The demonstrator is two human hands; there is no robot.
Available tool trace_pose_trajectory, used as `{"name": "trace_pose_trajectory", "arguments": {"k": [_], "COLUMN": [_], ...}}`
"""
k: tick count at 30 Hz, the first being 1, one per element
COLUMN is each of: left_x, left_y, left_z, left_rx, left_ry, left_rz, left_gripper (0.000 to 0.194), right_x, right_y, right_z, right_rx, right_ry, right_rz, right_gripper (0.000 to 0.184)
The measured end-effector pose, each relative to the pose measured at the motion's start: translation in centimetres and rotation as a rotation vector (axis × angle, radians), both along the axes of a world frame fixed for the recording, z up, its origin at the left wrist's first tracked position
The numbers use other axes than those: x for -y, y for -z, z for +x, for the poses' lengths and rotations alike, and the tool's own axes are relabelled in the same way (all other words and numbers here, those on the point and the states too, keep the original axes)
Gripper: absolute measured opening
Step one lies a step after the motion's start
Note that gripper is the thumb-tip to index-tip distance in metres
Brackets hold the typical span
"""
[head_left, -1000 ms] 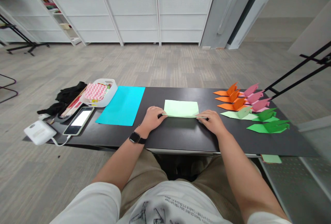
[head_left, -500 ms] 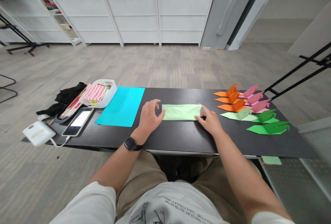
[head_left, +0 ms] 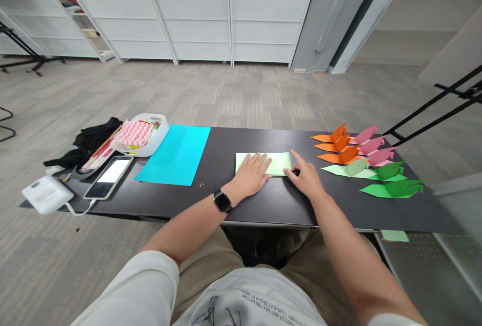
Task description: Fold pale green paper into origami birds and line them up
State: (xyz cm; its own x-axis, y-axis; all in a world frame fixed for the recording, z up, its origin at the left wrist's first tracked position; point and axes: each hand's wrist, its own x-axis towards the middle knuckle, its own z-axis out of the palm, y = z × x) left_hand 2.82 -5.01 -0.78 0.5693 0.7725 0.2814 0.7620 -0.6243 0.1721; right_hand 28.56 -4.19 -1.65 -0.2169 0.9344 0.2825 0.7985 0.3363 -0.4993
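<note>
A pale green folded paper [head_left: 279, 164] lies as a flat rectangle on the dark table in front of me. My left hand [head_left: 251, 173] rests palm down on its left and middle part, fingers stretched out over it. At the paper's right end is my right hand [head_left: 304, 175], index finger extended along the edge and thumb touching the lower right corner. Its other fingers are curled under. Left of the paper, a bright blue sheet [head_left: 178, 155] lies flat.
Folded paper birds in orange [head_left: 333, 146], pink [head_left: 371, 145] and green [head_left: 393, 189] stand at the right. On the left are a white basket [head_left: 160, 135], a phone [head_left: 109, 178], a white power bank [head_left: 47, 194] and black cloth [head_left: 96, 133]. The dark table [head_left: 211, 200] has its near edge by my legs.
My left hand has moved right, from beside the paper's left end onto its top, and flattened. The right hand stays at the right end, its index finger now straighter. The paper looks flatter.
</note>
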Motion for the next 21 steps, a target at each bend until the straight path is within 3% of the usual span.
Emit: {"name": "trace_pose_trajectory", "arguments": {"k": [5, 21], "left_x": [0.2, -0.6], "left_y": [0.7, 0.7], "left_z": [-0.1, -0.1], "left_rx": [0.006, -0.011], "left_ry": [-0.027, -0.083], "left_rz": [-0.027, -0.078], "left_gripper": [0.058, 0.052], "right_x": [-0.1, -0.5], "right_y": [0.0, 0.4], "right_z": [-0.4, -1.4], "right_rx": [0.028, 0.163], "right_ry": [0.025, 0.115], "right_rz": [0.035, 0.035], "right_gripper": [0.064, 0.040]}}
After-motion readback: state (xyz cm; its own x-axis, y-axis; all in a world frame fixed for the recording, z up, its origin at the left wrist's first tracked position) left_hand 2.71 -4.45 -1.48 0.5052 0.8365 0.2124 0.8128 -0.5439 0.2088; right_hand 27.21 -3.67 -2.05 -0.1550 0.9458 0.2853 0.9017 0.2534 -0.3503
